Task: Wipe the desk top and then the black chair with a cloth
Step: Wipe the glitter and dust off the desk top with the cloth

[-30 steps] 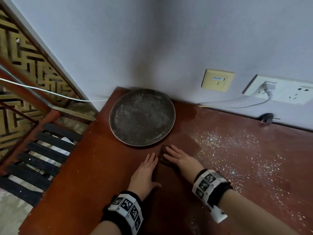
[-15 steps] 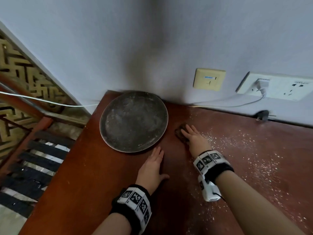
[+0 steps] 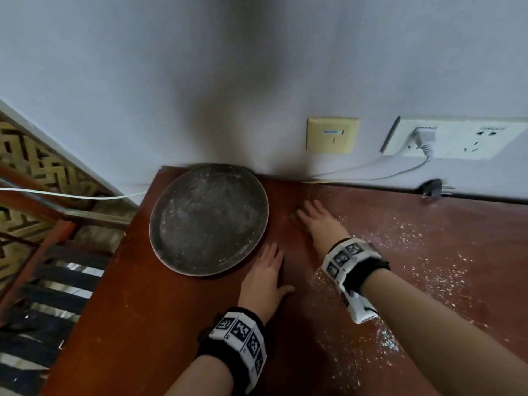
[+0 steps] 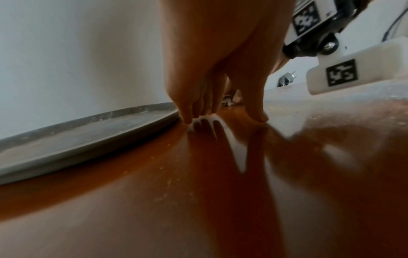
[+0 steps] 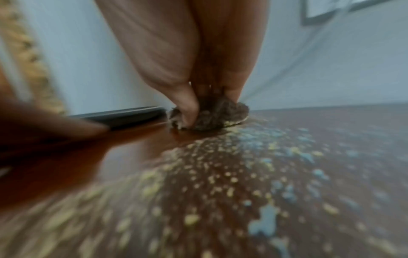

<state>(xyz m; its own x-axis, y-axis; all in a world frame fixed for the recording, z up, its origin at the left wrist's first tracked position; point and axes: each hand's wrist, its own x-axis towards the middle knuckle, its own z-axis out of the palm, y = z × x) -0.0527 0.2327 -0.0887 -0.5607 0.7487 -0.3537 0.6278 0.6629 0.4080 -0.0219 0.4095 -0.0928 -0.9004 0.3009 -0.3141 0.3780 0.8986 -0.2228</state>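
Right hand (image 3: 320,224) flat on cloth (image 5: 212,116), left hand (image 3: 265,278) flat on desk (image 3: 137,315) — wall-plate label (image 3: 333,132) illegible.

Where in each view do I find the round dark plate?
Head: plate centre-left, at the desk's back corner.
Left wrist: lower left, left of the left hand.
Right wrist: only its dark rim, mid-left, blurred.
Shared landmark: the red-brown desk top.

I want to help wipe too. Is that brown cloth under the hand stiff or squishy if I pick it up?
Probably squishy and floppy: the cloth lies crumpled in folds under the right hand. Likely light too, as it is a small wad. It may shed the specks clinging to its edge.
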